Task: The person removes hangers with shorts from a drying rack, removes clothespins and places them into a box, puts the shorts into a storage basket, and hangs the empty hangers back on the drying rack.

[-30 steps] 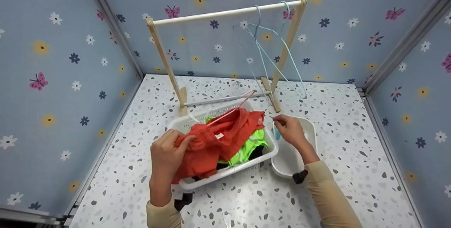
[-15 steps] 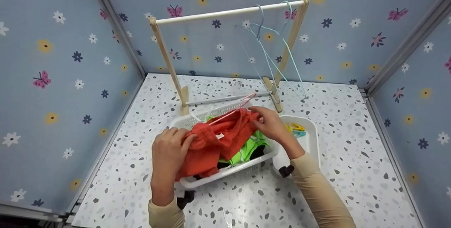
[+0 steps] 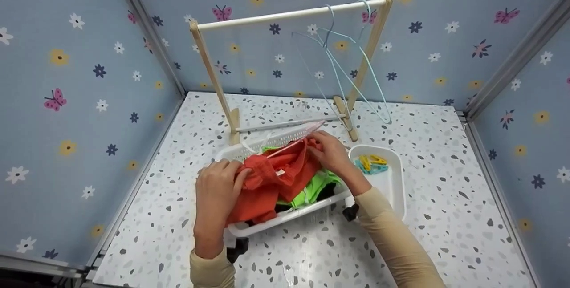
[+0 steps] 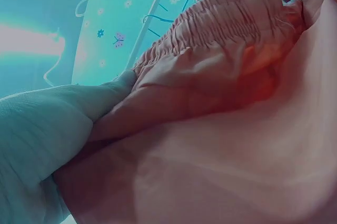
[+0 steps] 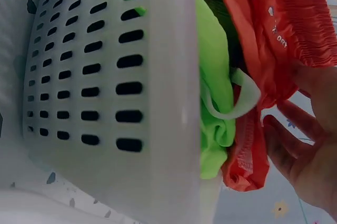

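Red-orange shorts [image 3: 262,190] with a gathered elastic waistband lie over a white laundry basket [image 3: 285,222]. My left hand [image 3: 218,190] pinches the left end of the waistband, thumb on top. At its other end my right hand [image 3: 331,152] holds the waistband between thumb and fingers, as the right wrist view also shows. A pink hanger [image 3: 291,142] runs along the waist opening, its far end near my right fingers. Bright green clothing [image 3: 311,190] with a white cord lies under the shorts, beside some black cloth [image 3: 327,191].
To the right stands a white tray [image 3: 396,190] with several yellow and turquoise clothespins [image 3: 372,165]. Behind the basket is a wooden-legged clothes rack [image 3: 267,18] with light blue hangers [image 3: 363,54] on its right end. Patterned walls [image 3: 53,145] enclose the speckled table [image 3: 463,190].
My right hand has moved left from over the tray to the waistband's right end and taken hold of it. The clothespins have come into view. My left hand keeps its hold.
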Tool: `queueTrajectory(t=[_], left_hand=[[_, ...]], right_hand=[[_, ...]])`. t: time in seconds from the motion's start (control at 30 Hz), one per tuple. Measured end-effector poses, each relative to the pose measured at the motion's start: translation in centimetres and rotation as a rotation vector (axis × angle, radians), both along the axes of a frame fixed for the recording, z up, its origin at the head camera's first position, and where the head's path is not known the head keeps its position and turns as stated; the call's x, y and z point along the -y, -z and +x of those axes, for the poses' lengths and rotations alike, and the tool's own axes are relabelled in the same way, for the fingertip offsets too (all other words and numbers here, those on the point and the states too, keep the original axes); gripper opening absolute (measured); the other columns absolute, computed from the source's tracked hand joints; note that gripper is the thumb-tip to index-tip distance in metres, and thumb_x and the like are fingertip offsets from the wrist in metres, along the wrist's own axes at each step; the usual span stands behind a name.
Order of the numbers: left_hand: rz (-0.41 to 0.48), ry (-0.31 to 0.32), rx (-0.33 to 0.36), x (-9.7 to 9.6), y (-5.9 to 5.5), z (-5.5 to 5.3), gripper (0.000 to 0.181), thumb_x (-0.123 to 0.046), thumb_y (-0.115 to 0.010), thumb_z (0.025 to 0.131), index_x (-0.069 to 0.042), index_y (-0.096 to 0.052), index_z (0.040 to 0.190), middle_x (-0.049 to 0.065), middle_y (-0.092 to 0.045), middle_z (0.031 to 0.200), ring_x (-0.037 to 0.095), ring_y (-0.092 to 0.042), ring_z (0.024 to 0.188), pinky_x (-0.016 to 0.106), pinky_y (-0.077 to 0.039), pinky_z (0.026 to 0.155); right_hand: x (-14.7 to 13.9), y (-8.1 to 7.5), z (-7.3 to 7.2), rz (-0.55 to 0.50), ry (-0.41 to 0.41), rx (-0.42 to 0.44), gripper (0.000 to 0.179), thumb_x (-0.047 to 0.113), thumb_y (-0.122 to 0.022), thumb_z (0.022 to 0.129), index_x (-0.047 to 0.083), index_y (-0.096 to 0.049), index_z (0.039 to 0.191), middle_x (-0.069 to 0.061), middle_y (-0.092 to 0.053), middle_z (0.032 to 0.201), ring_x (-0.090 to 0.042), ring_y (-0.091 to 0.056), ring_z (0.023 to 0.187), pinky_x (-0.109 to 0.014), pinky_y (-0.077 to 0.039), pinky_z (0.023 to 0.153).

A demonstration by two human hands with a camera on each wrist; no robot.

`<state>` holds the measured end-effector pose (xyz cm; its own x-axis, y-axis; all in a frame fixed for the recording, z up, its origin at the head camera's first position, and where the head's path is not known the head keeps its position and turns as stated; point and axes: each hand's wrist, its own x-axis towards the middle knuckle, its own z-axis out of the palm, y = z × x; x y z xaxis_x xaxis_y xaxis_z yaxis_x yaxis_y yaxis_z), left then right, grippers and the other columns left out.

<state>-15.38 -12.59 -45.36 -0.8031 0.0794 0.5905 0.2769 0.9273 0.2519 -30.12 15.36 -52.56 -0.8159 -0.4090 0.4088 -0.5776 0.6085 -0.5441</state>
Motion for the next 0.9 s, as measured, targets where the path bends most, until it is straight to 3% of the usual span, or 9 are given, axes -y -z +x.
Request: queueTrajectory(t=[0.23, 0.53, 0.7, 0.9], left_hand=[[-0.039, -0.009, -0.009, -0.2, -0.4, 0.5, 0.014, -0.024, -0.073, 0.089, -0.010, -0.070, 0.088, 0.007, -0.062, 0.077, 0.029, -0.058, 0.069, 0.043, -0.046, 0.064], [-0.056, -0.012, -0.074, -0.9, -0.7, 0.4, 0.015, -0.026, -0.069, 0.092, -0.012, -0.071, 0.090, 0.006, -0.060, 0.074, 0.030, -0.058, 0.060, 0.043, -0.048, 0.057], [0.038, 0.065, -0.087, -2.2, -0.4, -0.1, 0.012, -0.021, -0.065, 0.094, -0.009, -0.067, 0.093, 0.005, -0.060, 0.078, 0.027, -0.058, 0.058, 0.039, -0.049, 0.052], [0.121, 0.091, -0.201, -2.6, -0.2, -0.6, 0.011, -0.018, -0.065, 0.094, -0.008, -0.066, 0.097, 0.006, -0.063, 0.081, 0.027, -0.060, 0.057, 0.040, -0.048, 0.047]], right_hand=[[0.9, 0.2, 0.4, -0.158, -0.036, -0.177, 0.011, 0.009, -0.071, 0.090, 0.011, -0.074, 0.100, -0.003, -0.069, 0.100, -0.021, -0.063, 0.094, -0.039, -0.048, 0.085], [2.1, -1.6, 2.1, -0.310, -0.066, -0.282, 0.012, 0.006, -0.074, 0.086, 0.008, -0.076, 0.098, -0.002, -0.069, 0.095, -0.016, -0.063, 0.089, -0.033, -0.052, 0.078], [3.4, -3.7, 3.2, -0.295, -0.096, -0.375, 0.009, 0.007, -0.074, 0.087, 0.008, -0.076, 0.096, -0.004, -0.069, 0.093, -0.017, -0.064, 0.088, -0.032, -0.053, 0.078], [3.9, -5.8, 3.8, -0.352, -0.086, -0.467, 0.009, 0.009, -0.075, 0.086, 0.008, -0.077, 0.094, -0.004, -0.069, 0.091, -0.018, -0.064, 0.086, -0.033, -0.053, 0.077]])
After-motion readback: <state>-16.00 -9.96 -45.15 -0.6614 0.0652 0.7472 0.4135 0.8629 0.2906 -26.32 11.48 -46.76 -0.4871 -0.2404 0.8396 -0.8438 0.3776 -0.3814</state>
